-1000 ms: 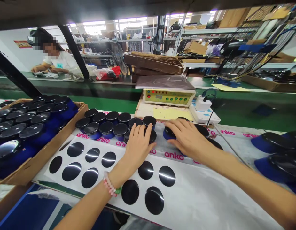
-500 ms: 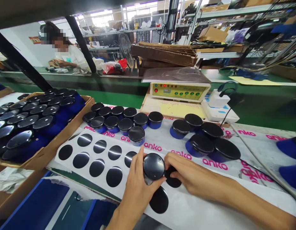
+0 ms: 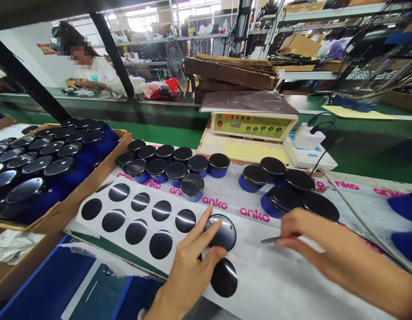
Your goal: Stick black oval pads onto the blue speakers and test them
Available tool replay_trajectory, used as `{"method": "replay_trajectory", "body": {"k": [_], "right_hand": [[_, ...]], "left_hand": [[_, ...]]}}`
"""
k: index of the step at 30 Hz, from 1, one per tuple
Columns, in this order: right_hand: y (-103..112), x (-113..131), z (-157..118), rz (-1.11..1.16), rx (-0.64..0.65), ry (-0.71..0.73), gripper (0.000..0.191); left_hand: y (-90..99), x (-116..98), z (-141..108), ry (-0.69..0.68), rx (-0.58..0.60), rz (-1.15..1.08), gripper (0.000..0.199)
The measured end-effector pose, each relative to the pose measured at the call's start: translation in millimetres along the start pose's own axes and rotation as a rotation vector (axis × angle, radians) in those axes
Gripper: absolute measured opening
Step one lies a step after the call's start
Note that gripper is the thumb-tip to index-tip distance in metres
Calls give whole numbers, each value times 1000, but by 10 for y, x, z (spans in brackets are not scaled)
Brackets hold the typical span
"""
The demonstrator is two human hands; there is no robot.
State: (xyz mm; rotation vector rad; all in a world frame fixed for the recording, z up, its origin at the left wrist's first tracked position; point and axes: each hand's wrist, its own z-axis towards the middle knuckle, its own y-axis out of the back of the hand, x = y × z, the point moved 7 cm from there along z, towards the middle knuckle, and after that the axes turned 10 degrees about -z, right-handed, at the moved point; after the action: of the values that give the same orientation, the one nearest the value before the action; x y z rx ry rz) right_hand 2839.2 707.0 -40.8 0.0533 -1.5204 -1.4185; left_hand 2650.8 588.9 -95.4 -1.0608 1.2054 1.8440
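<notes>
My left hand (image 3: pixel 195 258) rests its fingers and thumb around a round black-topped case (image 3: pixel 228 234) that sits over the white sticker sheet. Small holes show in the top of this case. In my right hand (image 3: pixel 299 235), thumb and fingers pinch a thin dark round sticker (image 3: pixel 268 240), seen nearly edge-on and partly hidden by the fingers. The white backing sheet (image 3: pixel 122 242) carries two rows of glossy black round stickers. One sticker (image 3: pixel 225 279) lies just below the held case.
Several blue cases with black tops (image 3: pixel 191 186) stand behind the sheet, with another group (image 3: pixel 281 200) to the right. A cardboard box (image 3: pixel 92 175) at left is full of them. Behind are a control unit (image 3: pixel 256 126), a cable (image 3: pixel 362 218) and a person (image 3: pixel 89 73) across the bench.
My right hand has moved right, away from the sheet, with the dark round sticker peeled off. My left hand and the case have shifted slightly right, and the left fingers lie more across the top.
</notes>
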Motion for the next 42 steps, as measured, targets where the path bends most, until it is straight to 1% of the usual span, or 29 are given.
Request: {"method": "replay_trajectory", "body": {"k": [1,2,3,4,5,6,7,9,11,12,14,15,16,17,18,19,20,21,23,24,25,26,27,29,37,42], "right_hand": [[121,-24,0,8,-84,-53,19],[201,-20,4,34,-133,-88,20],[225,6,15,92,-141,-113,20],[217,29,27,193,-155,-158,22],[144,66,46,312,-126,-200,24],[21,111,67,426,-65,-245,26],[-124,157,85,531,-1,-293,27],[-410,213,105,705,101,-406,31],[-606,216,113,820,152,-491,33],[-658,197,114,860,158,-518,34],[-683,124,107,918,136,-558,32],[-670,79,100,936,116,-574,31],[-653,40,91,950,97,-588,29],[-638,11,84,961,81,-599,29],[-628,-4,79,970,69,-605,28],[-631,-2,77,975,65,-607,28],[-646,14,79,980,69,-607,28],[-673,41,84,983,82,-605,28],[-749,111,100,982,118,-598,29],[-789,143,108,973,134,-592,30],[-823,167,117,962,144,-587,31],[-853,183,124,947,149,-583,32],[-878,191,129,930,153,-579,34],[-914,192,133,901,159,-572,36],[-991,193,120,878,208,-560,36],[-986,194,150,800,169,-512,35]], "left_hand": [[27,25,16,83,-31,6,45],[57,39,32,152,-71,33,48],[79,40,49,203,-108,69,49],[87,35,67,240,-129,103,45],[77,21,87,258,-130,126,37],[56,5,107,260,-117,134,28],[38,-11,124,253,-103,132,23],[60,-29,139,229,-114,112,28],[187,3,121,242,-187,77,31],[288,44,95,275,-243,57,31],[530,131,10,356,-370,77,32],[650,137,-34,359,-432,139,33],[748,109,-71,326,-484,232,33],[808,53,-100,263,-521,326,33],[817,-8,-121,187,-532,388,33],[771,-56,-129,118,-505,396,32],[674,-77,-124,71,-434,350,34],[539,-69,-110,59,-328,272,39],[223,-12,-88,99,-91,115,62],[92,24,-84,130,-5,73,75],[2,63,-81,163,39,52,83],[-50,102,-76,193,52,39,84],[-74,137,-70,216,45,29,79],[-76,184,-60,237,18,10,70],[-48,206,-48,267,7,0,70],[-61,199,-44,261,6,12,69]]}}
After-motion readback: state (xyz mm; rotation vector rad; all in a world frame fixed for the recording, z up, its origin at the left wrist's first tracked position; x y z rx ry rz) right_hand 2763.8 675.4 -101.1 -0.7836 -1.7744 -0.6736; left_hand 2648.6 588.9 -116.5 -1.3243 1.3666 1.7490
